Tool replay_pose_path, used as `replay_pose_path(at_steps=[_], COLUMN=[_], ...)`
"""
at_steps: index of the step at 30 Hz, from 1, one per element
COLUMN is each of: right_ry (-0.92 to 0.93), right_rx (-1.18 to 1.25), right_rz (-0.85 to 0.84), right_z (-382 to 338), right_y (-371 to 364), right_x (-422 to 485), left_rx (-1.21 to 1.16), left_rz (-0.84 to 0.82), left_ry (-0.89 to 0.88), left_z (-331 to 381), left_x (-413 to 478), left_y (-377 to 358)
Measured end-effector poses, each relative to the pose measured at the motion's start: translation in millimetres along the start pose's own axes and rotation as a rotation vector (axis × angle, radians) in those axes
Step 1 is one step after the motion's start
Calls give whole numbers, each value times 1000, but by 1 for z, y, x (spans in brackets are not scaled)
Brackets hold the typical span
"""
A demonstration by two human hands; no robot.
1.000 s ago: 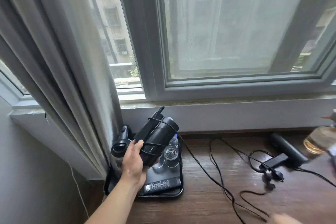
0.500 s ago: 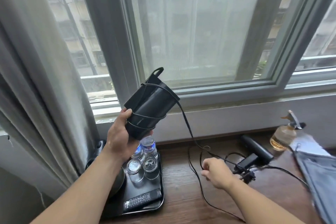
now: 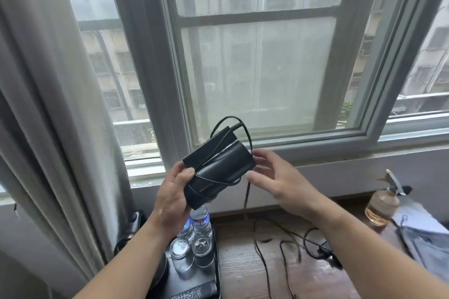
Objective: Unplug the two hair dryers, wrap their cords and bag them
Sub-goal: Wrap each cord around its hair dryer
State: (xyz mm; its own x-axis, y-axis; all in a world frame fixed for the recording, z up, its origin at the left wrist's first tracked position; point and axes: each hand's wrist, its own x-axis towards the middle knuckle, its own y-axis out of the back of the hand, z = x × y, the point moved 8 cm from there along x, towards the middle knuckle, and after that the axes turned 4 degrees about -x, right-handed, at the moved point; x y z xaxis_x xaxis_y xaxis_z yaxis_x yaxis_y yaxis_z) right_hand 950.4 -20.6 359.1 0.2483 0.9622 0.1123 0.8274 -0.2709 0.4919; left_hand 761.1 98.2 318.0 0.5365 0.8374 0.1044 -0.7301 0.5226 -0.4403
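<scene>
The left hand point(image 3: 173, 195) grips the folded black hair dryer point(image 3: 220, 168) in the air above the water bottles point(image 3: 200, 219) and glasses point(image 3: 202, 245) on the tray point(image 3: 218, 274), so a slipped grip would likely drop it onto them. The right hand point(image 3: 275, 178) is spread, clamped on nothing, at the dryer's right end beside the cord point(image 3: 246, 198) hanging to the desk point(image 3: 240, 272); without tension, the loose turns could slide off or the slack snag.

Found one short line of pale lettering on the barrel of the black hair dryer point(image 3: 218, 173), too blurred to spell out. Saw blue-and-white labels on the water bottles point(image 3: 200, 220), their print equally unreadable.
</scene>
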Motion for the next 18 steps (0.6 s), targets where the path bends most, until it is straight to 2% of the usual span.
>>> replay_pose_path(at_steps=[2, 6, 9, 13, 16, 18], right_ry=[-64, -128, -165, -261, -283, -263], right_rx=[75, 163, 319, 437, 334, 213], right_rz=[90, 143, 184, 288, 275, 201], right_z=[13, 28, 28, 22, 16, 9], right_y=[-1, 6, 20, 49, 60, 55], right_x=[1, 6, 9, 22, 39, 49], left_rx=[11, 66, 132, 237, 391, 484], left_rz=[-7, 15, 18, -27, -92, -137], left_ry=[-1, -3, -18, 9, 25, 44], left_z=[-1, -2, -4, -18, -29, -35], left_x=[-1, -5, -8, -16, -20, -22], left_y=[1, 8, 15, 24, 30, 27])
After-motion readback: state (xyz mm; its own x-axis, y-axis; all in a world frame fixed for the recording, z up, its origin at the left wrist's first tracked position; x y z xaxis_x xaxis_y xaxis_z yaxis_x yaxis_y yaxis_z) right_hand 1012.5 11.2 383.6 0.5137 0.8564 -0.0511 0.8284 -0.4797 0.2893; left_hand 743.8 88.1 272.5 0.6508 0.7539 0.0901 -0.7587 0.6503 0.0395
